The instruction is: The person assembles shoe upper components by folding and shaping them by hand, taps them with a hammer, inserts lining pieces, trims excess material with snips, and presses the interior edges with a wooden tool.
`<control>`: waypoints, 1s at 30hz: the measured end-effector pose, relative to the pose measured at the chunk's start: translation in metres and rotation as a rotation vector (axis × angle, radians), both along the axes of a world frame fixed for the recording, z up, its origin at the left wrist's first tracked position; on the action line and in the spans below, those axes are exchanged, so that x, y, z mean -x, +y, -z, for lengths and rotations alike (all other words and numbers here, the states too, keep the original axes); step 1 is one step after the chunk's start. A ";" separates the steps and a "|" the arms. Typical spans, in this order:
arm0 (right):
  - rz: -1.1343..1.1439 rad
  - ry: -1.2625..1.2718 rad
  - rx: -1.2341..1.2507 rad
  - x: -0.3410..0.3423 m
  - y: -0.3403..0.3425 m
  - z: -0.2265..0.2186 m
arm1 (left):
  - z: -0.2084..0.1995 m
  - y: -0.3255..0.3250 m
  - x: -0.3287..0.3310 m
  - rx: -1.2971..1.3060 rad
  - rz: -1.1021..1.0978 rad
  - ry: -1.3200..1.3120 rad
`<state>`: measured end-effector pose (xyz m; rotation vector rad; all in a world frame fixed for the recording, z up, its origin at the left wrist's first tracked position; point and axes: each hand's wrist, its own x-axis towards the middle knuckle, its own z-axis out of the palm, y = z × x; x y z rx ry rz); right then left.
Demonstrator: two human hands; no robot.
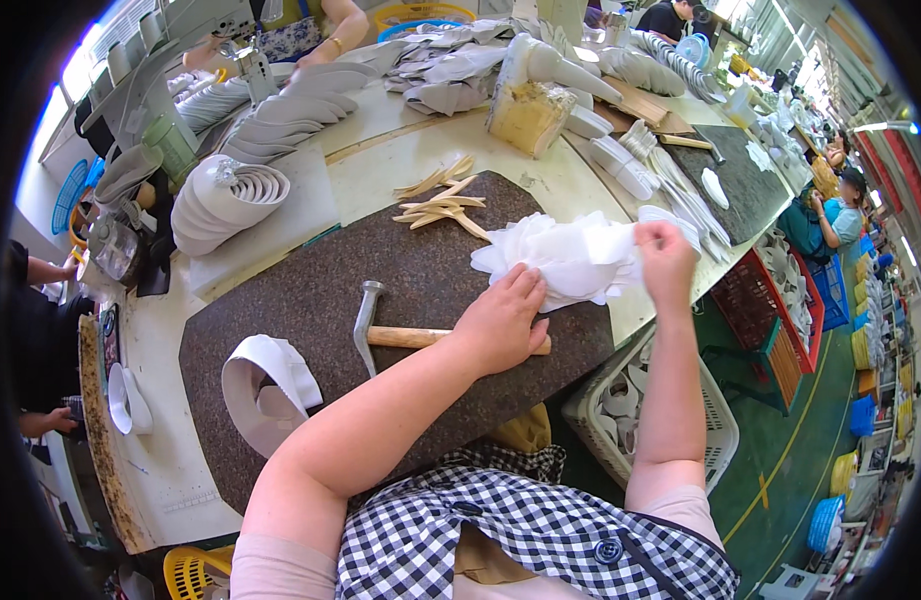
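Note:
A loose pile of thin white pieces (555, 255) lies on the dark speckled slab at its right end. My left hand (502, 315) rests on the near side of the pile with its fingers laid out, its thumb close to the wooden handle of a hammer (400, 337). At the pile's right edge my right hand (667, 262) is closed, pinching the edge of a thin white piece (630, 245). On the slab's left part stands a curved white shoe upper (265, 390). Beyond the pile lie several tan strips (445, 208).
Stacked white uppers (220, 205) stand at the far left. A yellowish block (528, 118) bears a white last. White straps (660, 175) lie at the right. Below the table edge are a pale basket (715, 425) and a red crate (745, 295). Other people sit across and at the left.

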<state>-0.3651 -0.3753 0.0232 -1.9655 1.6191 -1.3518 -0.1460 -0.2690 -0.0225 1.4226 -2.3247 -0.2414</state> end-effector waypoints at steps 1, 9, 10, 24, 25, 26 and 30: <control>0.065 -0.053 0.136 0.015 -0.002 -0.008 | 0.002 0.000 0.001 0.004 0.012 0.004; -0.277 -0.907 -0.183 0.042 0.057 -0.059 | -0.008 0.014 -0.007 0.203 -0.150 0.074; -0.283 -0.931 -0.255 0.025 0.070 -0.054 | -0.011 0.018 -0.011 0.281 -0.106 0.071; -0.895 -0.319 -0.528 -0.104 0.200 0.008 | -0.007 0.180 -0.048 -0.206 -0.563 1.476; -0.919 -0.321 -0.544 -0.114 0.205 0.009 | -0.004 0.193 -0.051 -0.133 -0.592 1.428; -0.972 -0.239 -0.537 -0.125 0.209 0.010 | -0.004 0.207 -0.056 -0.117 -0.631 1.355; -1.116 0.005 -0.555 -0.161 0.217 0.006 | -0.022 0.256 -0.082 -0.091 -0.702 1.392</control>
